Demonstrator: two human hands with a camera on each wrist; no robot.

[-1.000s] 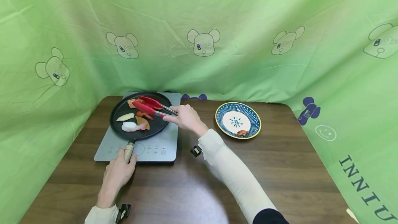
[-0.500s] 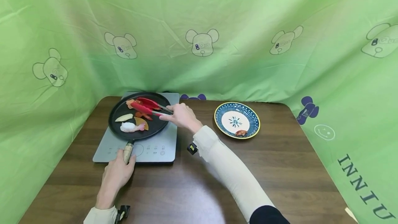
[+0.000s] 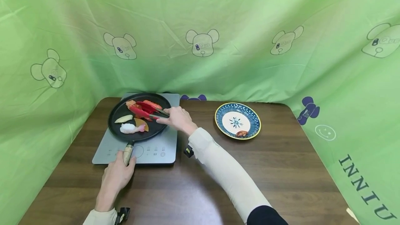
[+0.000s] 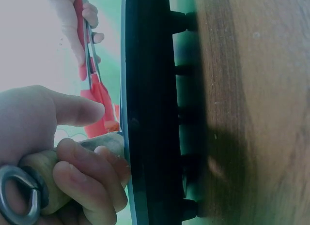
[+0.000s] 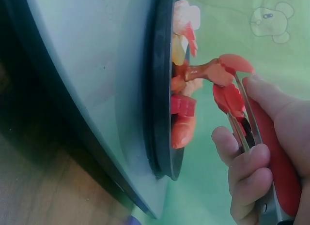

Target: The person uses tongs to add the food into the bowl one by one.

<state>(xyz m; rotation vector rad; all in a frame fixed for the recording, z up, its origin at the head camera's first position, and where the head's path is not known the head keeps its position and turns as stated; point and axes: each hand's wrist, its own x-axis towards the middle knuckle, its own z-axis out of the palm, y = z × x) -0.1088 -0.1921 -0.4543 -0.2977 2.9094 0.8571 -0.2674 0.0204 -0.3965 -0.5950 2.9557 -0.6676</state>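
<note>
My left hand (image 3: 117, 174) grips the handle (image 3: 127, 153) of a black frying pan (image 3: 158, 122). My right hand (image 3: 179, 119) holds red-tipped tongs (image 3: 140, 113) over the pan. In the right wrist view, a reddish-brown drumstick-shaped piece (image 5: 213, 72) is between the tong heads, partly hidden by them. Other food pieces lie in the pan: a white shrimp with a pink tail (image 3: 128, 128), a pale slice (image 3: 123, 118), a brown-orange slice (image 3: 141, 123), and a red-orange piece (image 3: 153, 104) at the back. An orange piece (image 3: 129, 103) sits at the pan's back left.
Beneath the pan is a flat grey induction cooktop (image 3: 156, 157) on a wooden table (image 3: 200, 190). A blue-patterned plate (image 3: 222, 122) stands to the right, bearing a small brown piece (image 3: 241, 133). A green cloth (image 3: 162, 68) with mouse-like figures hangs behind.
The right hand has drawn the tongs slightly nearer and left, uncovering the red-orange piece at the back of the pan. My left hand keeps its grip on the handle.
</note>
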